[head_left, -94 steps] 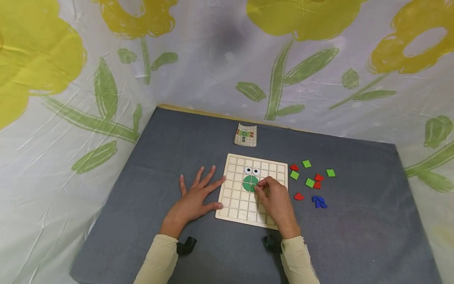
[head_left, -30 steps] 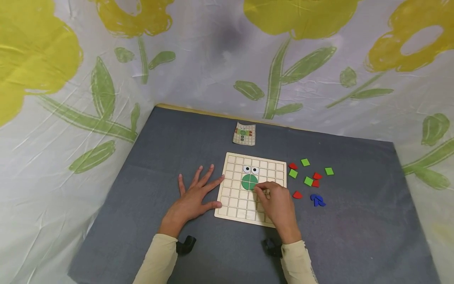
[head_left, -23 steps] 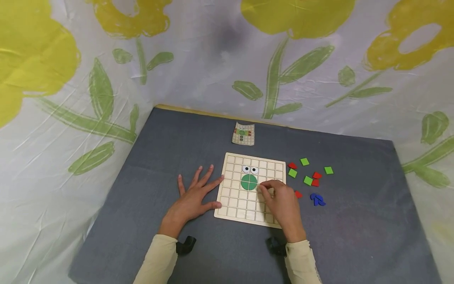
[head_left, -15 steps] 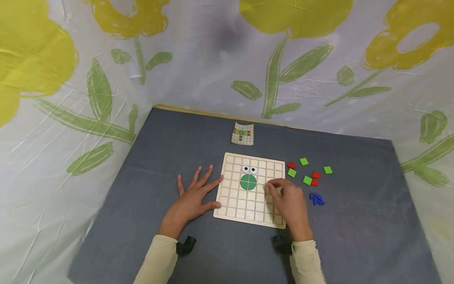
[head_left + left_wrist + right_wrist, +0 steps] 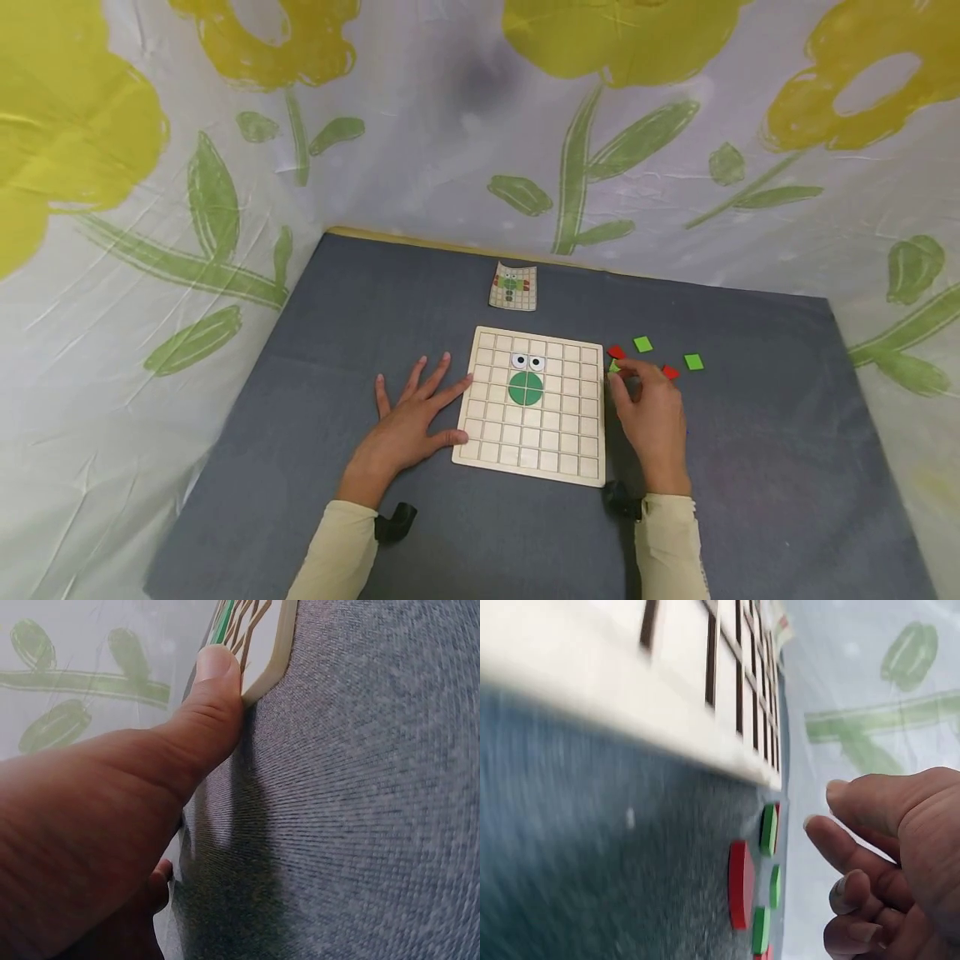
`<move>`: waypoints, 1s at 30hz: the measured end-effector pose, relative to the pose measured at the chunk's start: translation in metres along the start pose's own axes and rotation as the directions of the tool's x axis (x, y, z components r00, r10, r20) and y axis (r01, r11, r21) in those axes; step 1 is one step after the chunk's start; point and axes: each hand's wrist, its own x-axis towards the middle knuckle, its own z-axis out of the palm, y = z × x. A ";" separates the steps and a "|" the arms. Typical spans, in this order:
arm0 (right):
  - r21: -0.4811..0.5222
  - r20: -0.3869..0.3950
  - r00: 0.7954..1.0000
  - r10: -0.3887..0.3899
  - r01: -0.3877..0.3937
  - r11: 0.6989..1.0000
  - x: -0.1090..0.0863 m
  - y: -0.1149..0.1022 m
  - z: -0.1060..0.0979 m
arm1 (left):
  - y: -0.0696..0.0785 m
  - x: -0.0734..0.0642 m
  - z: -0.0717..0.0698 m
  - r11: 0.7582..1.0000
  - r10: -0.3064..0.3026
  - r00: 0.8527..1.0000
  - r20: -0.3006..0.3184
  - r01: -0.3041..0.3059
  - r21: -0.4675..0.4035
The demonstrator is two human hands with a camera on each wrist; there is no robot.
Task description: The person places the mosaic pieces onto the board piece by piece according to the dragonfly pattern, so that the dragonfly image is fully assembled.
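My left hand [image 5: 405, 433] lies with fingers spread; its thumb and index fingertip touch the left edge of a pale wooden grid board [image 5: 491, 433]. The left wrist view shows the thumb [image 5: 214, 690] pressing at the board's corner. On the grid sit two eye tiles [image 5: 519, 361] above a dark green circle [image 5: 516, 397] made of quarter pieces. Beyond the board's right edge hovers my right hand [image 5: 652, 421], thumb and index apart beside a light green square [image 5: 613, 366]. In the right wrist view nothing is between these fingers, and a red piece [image 5: 740, 885] lies below.
Around the right hand lie more light green squares [image 5: 642, 344] and red pieces [image 5: 616, 352]. That hand hides others, including the blue ones. A pattern card [image 5: 513, 302] with a printed figure lies behind the board on the grey tabletop [image 5: 405, 292].
My right hand has left the green circle and moved right, off the board to the loose pieces. The left hand stays at the board's edge.
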 end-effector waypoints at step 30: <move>-0.123 0.144 0.990 0.012 0.006 0.992 0.018 0.017 -0.001 | -0.002 -0.002 0.002 1.000 0.014 1.000 -0.025 -0.013 0.020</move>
